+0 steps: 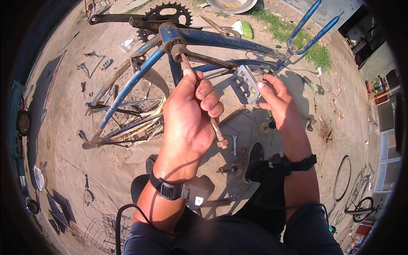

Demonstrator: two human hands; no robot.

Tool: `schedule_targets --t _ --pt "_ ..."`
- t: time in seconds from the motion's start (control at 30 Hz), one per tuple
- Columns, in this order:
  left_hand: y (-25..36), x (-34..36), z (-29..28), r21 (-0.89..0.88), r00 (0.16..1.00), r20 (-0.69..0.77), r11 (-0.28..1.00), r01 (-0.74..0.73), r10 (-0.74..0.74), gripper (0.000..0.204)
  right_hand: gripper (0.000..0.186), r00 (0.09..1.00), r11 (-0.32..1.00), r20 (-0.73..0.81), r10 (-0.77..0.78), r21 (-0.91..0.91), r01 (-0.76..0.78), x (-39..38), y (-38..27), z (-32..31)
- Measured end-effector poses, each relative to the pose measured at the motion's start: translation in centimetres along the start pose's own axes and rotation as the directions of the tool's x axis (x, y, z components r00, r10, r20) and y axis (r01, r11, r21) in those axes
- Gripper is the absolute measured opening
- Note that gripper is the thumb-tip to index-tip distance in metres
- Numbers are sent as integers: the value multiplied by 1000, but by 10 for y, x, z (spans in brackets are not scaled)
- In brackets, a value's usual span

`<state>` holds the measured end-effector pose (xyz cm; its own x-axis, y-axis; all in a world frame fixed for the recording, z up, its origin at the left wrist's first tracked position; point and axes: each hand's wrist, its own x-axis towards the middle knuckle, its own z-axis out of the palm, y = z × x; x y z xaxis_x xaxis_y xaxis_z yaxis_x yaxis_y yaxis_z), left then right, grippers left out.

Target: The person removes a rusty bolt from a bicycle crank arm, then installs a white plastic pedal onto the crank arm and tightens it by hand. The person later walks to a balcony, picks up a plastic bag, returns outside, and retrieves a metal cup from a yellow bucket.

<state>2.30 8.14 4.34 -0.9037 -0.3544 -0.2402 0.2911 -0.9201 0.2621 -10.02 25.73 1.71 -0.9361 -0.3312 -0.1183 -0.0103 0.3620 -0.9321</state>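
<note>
Brown with rust, a rod is running through the tightly closed left hand, its tip pointing into the bracket of the frame; it is probably feeling stiff, weighty and gritty, mid-shaft offering the surest hold. The right hand, half curled, is loosely pinching a pedal. Beyond, a basin is holding brownish bits

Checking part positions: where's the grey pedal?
Head view, upper half, right of centre: the grey pedal is at the fingertips of the right hand, to the right of the blue frame's bottom bracket.
</note>
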Motion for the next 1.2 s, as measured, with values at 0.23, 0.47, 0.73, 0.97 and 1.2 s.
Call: schedule_targets --t 0.23,0.47,0.73,0.97,1.2 --pt "-7 5 -8 112 997 -36 992 -58 63 24 35 873 975 488 13 189 -120 -63 -42 29" --pt "-10 6 -8 346 983 -111 933 -99 145 23 34 828 919 556 72 287 -272 -89 -28 55" --pt "-2 10 -16 441 988 -15 889 -128 150 26 20 922 924 387 -23 361 -128 -91 -26 75" --pt "-1 6 -16 458 992 -51 885 -77 113 30 20 956 920 286 -67 389 -51 -86 -22 70" --pt "14 -11 -33 584 980 -111 808 -70 165 29 24 943 870 333 -9 467 -157 -89 -36 66"
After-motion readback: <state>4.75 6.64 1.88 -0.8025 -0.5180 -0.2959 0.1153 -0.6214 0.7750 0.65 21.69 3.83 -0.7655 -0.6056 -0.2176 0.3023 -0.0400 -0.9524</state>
